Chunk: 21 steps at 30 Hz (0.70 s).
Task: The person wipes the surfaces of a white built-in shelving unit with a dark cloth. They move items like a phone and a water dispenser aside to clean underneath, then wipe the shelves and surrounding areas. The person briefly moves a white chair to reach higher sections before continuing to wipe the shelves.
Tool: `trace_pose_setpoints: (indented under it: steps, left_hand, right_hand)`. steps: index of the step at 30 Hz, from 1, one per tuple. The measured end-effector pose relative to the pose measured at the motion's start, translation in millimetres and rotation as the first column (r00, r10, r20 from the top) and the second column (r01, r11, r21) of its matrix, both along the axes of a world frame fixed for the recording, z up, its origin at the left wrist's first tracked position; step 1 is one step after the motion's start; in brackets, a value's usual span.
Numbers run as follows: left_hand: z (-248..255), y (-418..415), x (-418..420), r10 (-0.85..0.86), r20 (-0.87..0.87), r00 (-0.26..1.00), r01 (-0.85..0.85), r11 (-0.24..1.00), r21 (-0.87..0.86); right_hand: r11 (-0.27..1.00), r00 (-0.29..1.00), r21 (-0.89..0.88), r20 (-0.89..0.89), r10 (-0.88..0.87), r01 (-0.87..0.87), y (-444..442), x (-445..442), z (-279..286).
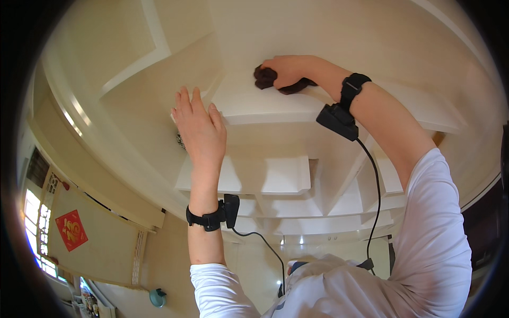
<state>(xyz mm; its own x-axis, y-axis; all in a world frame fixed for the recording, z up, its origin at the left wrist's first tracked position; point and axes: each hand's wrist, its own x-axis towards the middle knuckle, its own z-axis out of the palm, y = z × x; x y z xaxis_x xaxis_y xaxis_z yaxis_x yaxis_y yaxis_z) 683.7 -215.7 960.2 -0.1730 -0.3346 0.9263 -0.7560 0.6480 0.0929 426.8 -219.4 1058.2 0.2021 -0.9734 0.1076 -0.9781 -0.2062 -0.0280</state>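
Observation:
A dark brown cloth (pixel 265 77) is bunched under my right hand (pixel 289 71), whose fingers close over it against a white shelf board (pixel 254 104) high in the shelving unit. Part of the cloth trails out to the right, below my wrist. My left hand (pixel 201 127) is at the left end of that board, palm away from me, with its fingers apart and nothing seen in it. Whether its fingertips touch the board cannot be told. Behind the left hand, a small patterned black-and-white object (pixel 181 140) shows in part.
Lower white shelves (pixel 242 175) and upright dividers stand below the upper board. Black cables run from both wrist devices to my body. At the lower left are a curtain panel (pixel 107 238) with a red paper decoration (pixel 71 230), a window and a teal container (pixel 157 298).

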Motion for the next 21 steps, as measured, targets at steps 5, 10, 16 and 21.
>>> trace_pose_setpoints:
  steps: [5,10,16,21]
  left_hand:
    - [-10,-22,33,0.016,0.047,0.999,-0.017,1.000,0.019]
    - [-11,-25,28,-0.020,0.015,1.000,0.020,1.000,-0.004]
    - [-11,-26,38,-0.032,-0.008,0.999,0.033,0.999,0.023]
    - [-10,-21,25,-0.210,-0.182,0.961,0.224,0.973,0.061]
  right_hand:
    - [0.975,0.975,-0.221,0.207,0.086,-0.039,-35,50,12]
    - [0.906,0.911,-0.382,0.412,-0.012,0.184,-82,79,22]
    - [0.967,0.986,-0.245,0.127,0.108,-0.074,-52,159,-1]
    - [0.944,0.922,-0.213,0.245,0.301,-0.251,-1,150,-7]
